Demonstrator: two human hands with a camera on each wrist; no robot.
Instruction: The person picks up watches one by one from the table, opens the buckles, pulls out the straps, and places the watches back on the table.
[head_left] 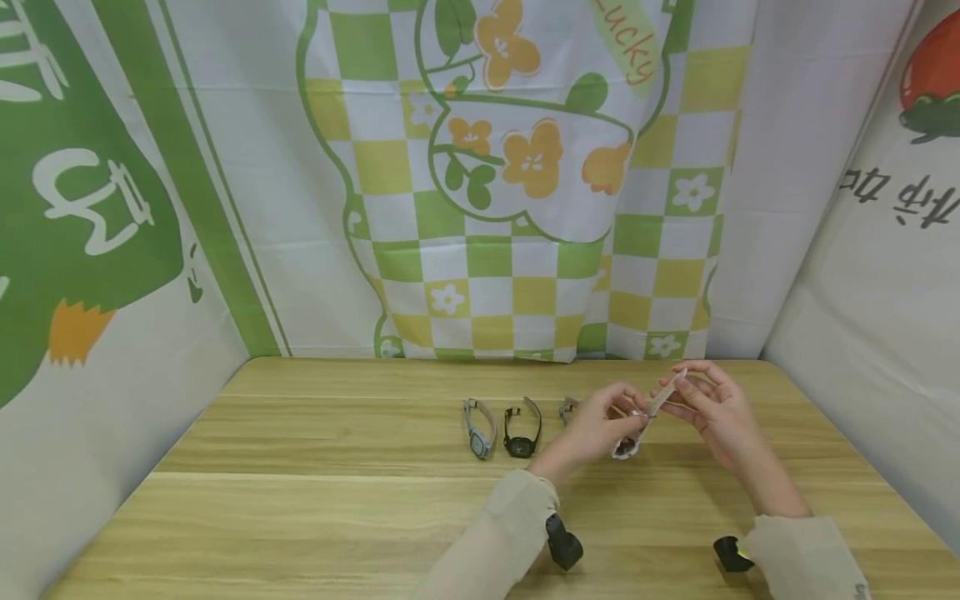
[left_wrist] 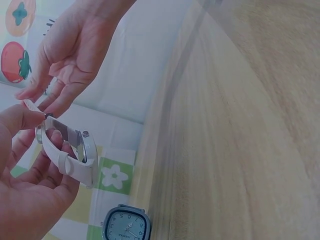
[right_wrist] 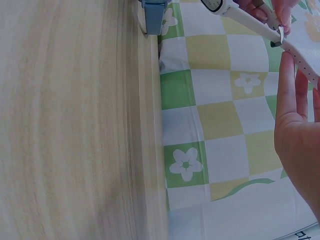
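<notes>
A white wristwatch (head_left: 626, 449) is held above the table between both hands. My left hand (head_left: 597, 425) pinches it near the buckle, thumb against fingers; the left wrist view shows the white case (left_wrist: 90, 159) hanging beside those fingers. My right hand (head_left: 718, 414) pinches the free end of the strap between thumb and fingers. In the right wrist view the strap (right_wrist: 301, 64), with a row of holes, passes through the metal buckle (right_wrist: 278, 38). The dial is mostly turned away in the head view.
On the wooden table (head_left: 315, 517), left of the hands, lie a blue-grey watch (head_left: 478, 443) and a black watch (head_left: 521, 447). Another grey watch (head_left: 567, 408) is partly hidden behind my left hand. A printed cloth (head_left: 495, 292) hangs along the table's back edge.
</notes>
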